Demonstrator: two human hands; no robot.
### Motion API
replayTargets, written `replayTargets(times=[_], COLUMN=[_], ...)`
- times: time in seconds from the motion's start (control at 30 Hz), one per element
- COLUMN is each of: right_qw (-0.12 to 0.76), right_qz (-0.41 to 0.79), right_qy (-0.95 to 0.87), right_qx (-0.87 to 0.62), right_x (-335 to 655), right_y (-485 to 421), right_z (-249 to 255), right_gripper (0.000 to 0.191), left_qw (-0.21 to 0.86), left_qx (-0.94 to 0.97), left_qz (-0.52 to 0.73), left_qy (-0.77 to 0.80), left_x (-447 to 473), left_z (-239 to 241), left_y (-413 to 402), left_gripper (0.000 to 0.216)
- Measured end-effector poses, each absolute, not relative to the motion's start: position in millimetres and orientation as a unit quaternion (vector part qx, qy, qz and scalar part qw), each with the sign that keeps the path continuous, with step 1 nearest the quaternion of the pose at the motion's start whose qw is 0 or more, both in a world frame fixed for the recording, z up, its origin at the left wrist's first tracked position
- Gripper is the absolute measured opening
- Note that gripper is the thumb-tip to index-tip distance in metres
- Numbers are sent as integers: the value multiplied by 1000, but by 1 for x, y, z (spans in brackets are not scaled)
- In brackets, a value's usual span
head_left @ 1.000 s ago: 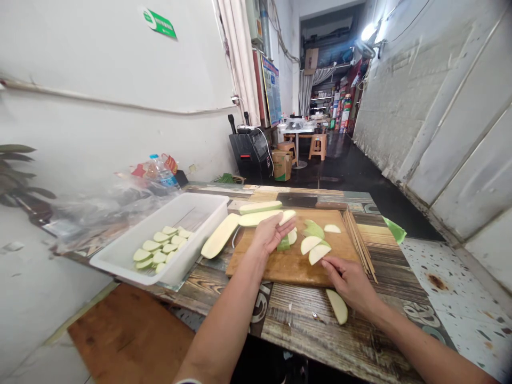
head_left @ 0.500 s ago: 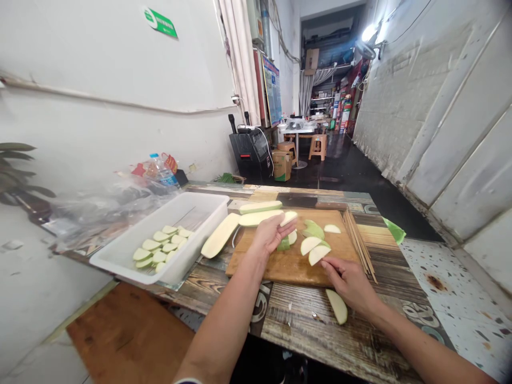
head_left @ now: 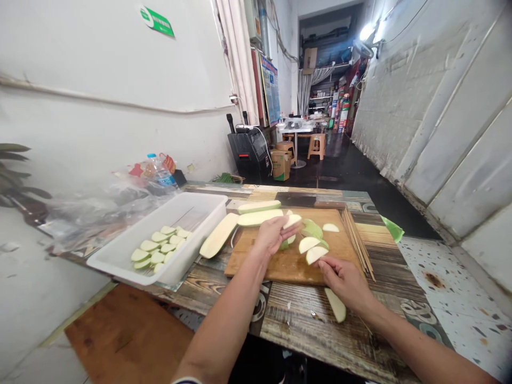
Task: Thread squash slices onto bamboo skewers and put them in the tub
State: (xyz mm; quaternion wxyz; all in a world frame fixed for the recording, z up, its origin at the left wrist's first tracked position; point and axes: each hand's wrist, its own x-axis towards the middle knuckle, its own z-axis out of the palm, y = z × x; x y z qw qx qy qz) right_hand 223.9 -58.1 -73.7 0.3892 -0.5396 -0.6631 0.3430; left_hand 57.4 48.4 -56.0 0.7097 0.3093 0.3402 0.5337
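Note:
My left hand (head_left: 272,233) is over the cutting board (head_left: 256,261), its fingers closed on a pale half-round zucchini slice (head_left: 293,221). Low at the board's front right, my right hand (head_left: 344,278) pinches a thin skewer, mostly hidden by the hand. Two green-edged zucchini slices (head_left: 317,254) sit just beyond those fingertips, apparently threaded on it. Behind them on the board lie green pieces (head_left: 312,229) and another loose slice (head_left: 330,228). One more slice (head_left: 335,305) rests on the table in front of the board, close to my right wrist.
Left of the board stands a white plastic tub (head_left: 116,271) with rows of skewered slices. Long cut zucchini halves (head_left: 218,236) lie between tub and board. Bamboo skewers (head_left: 357,242) line the board's right edge. A knife (head_left: 296,199) lies behind it. Plastic bags (head_left: 96,210) cover the left.
My left hand has moved slightly right with its slice, toward the slices at my right hand. The right hand stays nearly in place; the view has shifted a little.

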Motion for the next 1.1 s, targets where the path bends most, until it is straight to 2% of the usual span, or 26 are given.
replayTargets(times=[0.27, 0.37, 0.47, 0.63, 0.73, 0.8, 0.97, 1.03, 1.1], right_qw=[417, 422, 431, 388, 364, 387, 439, 443, 446], right_qz=[616, 642, 524, 167, 112, 185, 569, 641, 656], right_qy=[-450, -431, -526, -712, -734, -712, -488, -423, -409], right_qx=[-493, -473, -513, -561, -563, -556, -496, -463, -451], right_x=[216, 215, 216, 221, 222, 220, 215, 214, 214], right_y=[-58, -56, -54, -53, -53, -52, -51, -51, -50], right_z=[-74, -72, -75, -85, -87, -86, -81, -78, -77], right_gripper=[32, 33, 32, 31, 31, 29, 29, 32, 35], left_qw=[727, 725, 701, 679, 675, 681, 695, 696, 695], left_qx=[286, 277, 289, 286, 272, 261, 243, 236, 231], left_qz=[528, 536, 554, 578, 587, 585, 579, 581, 582], left_qy=[333, 333, 343, 350, 355, 356, 349, 350, 353], left_x=[61, 63, 66, 71, 74, 75, 75, 74, 74], left_z=[-56, -58, -61, -68, -68, -66, -62, -62, -62], left_y=[48, 49, 48, 47, 45, 44, 43, 44, 44], left_gripper=[7, 13, 15, 16, 17, 17, 17, 17, 17])
